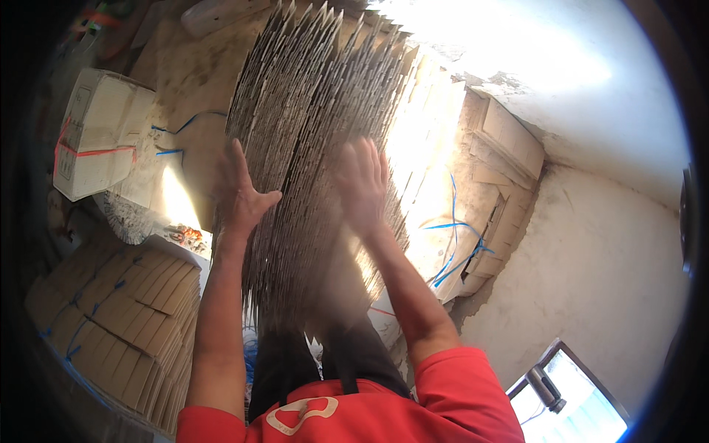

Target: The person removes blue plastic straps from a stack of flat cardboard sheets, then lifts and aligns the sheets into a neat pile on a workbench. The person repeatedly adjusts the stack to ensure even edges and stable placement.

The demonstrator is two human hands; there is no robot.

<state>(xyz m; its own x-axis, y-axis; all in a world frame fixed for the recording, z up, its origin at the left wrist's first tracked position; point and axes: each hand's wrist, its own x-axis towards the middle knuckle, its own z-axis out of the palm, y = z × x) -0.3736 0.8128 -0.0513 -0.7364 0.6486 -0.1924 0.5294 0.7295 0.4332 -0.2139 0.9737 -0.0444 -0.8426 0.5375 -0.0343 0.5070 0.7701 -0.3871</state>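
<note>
A large block of flat cardboard sheets (295,96), packed together with their edges facing up, fills the middle of the view. My left hand (247,203) lies along the block's left side, thumb stretched over the sheet edges and fingers extended. Near the right side, my right hand (360,184) is at the sheet edges with its fingers stretched out; motion smears part of it. Neither hand is closed around anything that shows. The near end of the block reaches close to my legs and is blurred.
At the left stands a white carton (114,133) with a red strap. Below it sits a bundle of flattened cardboard (133,325) tied with blue straps. A loose blue strap (454,225) lies right of the block, beside more stacked cardboard (509,136) against the wall (583,251).
</note>
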